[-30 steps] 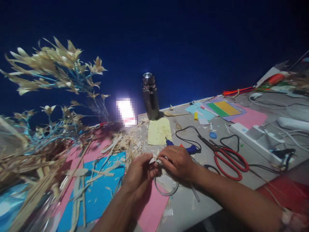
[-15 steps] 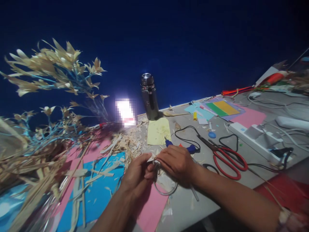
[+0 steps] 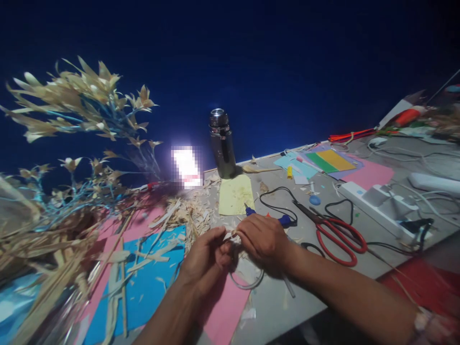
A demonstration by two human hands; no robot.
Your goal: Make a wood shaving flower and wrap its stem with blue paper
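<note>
My left hand and my right hand meet at the middle of the table, fingers pinched around a small pale piece. A thin light ring hangs below the fingers, partly hidden by my right hand. Behind my right hand lies a blue glue gun, its tip over the edge of a yellow sheet. Red-handled scissors rest to the right. Under and beside my left hand are a pink sheet and a blue sheet strewn with pale husk scraps.
A dark flask stands at the back edge. Pale husk flowers on blue stems rise at the left, above dry husks. A white power strip, cables and coloured papers lie at the right.
The fingertips of my right hand have shifted slightly right at the small piece, and the pale piece shows a little more. Otherwise both hands stay in nearly the same place.
</note>
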